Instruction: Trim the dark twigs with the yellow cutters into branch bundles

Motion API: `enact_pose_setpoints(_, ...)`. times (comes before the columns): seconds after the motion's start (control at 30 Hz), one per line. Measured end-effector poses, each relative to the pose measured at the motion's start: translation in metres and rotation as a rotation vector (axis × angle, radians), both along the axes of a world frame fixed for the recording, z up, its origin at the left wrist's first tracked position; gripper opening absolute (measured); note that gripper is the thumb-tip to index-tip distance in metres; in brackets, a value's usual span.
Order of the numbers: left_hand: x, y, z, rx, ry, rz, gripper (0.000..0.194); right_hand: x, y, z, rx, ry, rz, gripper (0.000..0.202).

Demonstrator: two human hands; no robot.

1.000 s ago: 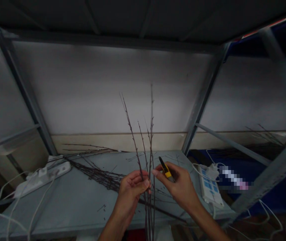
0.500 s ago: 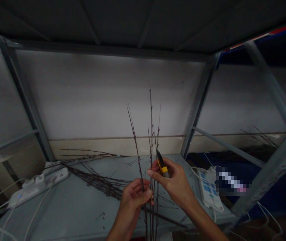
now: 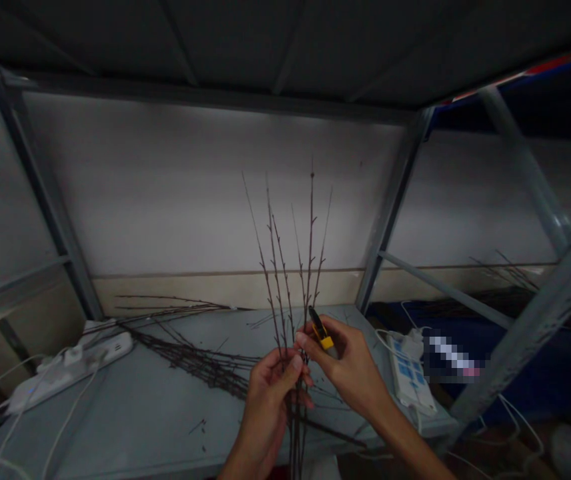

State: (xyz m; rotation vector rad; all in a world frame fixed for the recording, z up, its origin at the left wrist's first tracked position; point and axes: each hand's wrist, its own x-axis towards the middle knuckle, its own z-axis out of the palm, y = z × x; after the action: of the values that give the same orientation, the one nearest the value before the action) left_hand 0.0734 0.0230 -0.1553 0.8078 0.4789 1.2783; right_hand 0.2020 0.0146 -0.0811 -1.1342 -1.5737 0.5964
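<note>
Several thin dark budded twigs (image 3: 275,287) stand upright before me, fanned out at their tips. My left hand (image 3: 271,393) is closed around their lower stems, thumb and fingers pinching them. My right hand (image 3: 350,360) is closed just to the right, its fingertips touching the stems near my left hand. In its grip is a small yellow-and-black hand tool (image 3: 321,333), dark end pointing up; its exact kind is hard to make out. A pile of similar twigs (image 3: 200,367) lies on the grey tabletop (image 3: 155,427) behind and left of my hands.
A white power strip (image 3: 73,370) with cables lies at the left edge; another white socket block (image 3: 410,377) sits at the right. Metal frame posts (image 3: 398,207) flank the table, and a dark shelf (image 3: 235,40) hangs overhead. More twigs (image 3: 485,300) lie far right.
More twig tips now spread above my left hand, and the left-hand twigs have come closer to the others. My right hand has moved slightly, still holding the tool. The view has shifted a little.
</note>
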Motion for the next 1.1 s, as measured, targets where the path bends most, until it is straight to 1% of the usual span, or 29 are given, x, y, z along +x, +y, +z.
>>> enact_pose_setpoints(0.2, 0.001, 0.0, 0.0, -0.025, 0.04, -0.004, 0.027, 0.006, -0.001, 0.007, 0.058, -0.019, -0.103, 0.024)
enact_pose_setpoints(0.33, -0.001, -0.001, -0.001, -0.03, 0.041, -0.007, 0.028, 0.014, -0.001, 0.007, 0.08, -0.094, -0.126, 0.021)
enact_pose_setpoints(0.4, -0.002, -0.001, -0.001, -0.046, 0.036, 0.016, 0.03, 0.021, -0.001, 0.006, 0.119, -0.208, -0.18, 0.018)
enact_pose_setpoints(0.47, -0.003, -0.001, -0.001, -0.059, 0.042, 0.035, 0.032, 0.032, -0.001, 0.006, 0.209, -0.392, -0.25, 0.016)
enact_pose_setpoints(0.53, -0.005, -0.001, 0.0, -0.067, 0.055, 0.04, 0.033, 0.044, -0.001, 0.009, 0.307, -0.6, -0.29, 0.017)
enact_pose_setpoints(0.67, -0.007, -0.002, 0.001, -0.068, 0.069, 0.039, 0.034, 0.059, 0.0, 0.017, 0.385, -0.989, -0.322, 0.038)
enact_pose_setpoints(0.77, -0.005, -0.003, 0.001, -0.056, 0.079, 0.035, 0.035, 0.058, -0.001, 0.025, 0.424, -1.182, -0.364, 0.043)
enact_pose_setpoints(0.9, -0.004, -0.003, -0.002, -0.043, 0.08, 0.031, 0.033, 0.052, -0.004, 0.03, 0.441, -1.328, -0.391, 0.04)
enact_pose_setpoints(1.03, -0.005, 0.0, -0.006, -0.045, 0.074, 0.03, 0.031, 0.049, -0.006, 0.029, 0.482, -1.35, -0.398, 0.038)
enact_pose_setpoints(1.1, -0.006, 0.0, -0.006, -0.056, 0.071, 0.036, 0.032, 0.048, -0.005, 0.027, 0.507, -1.341, -0.403, 0.031)
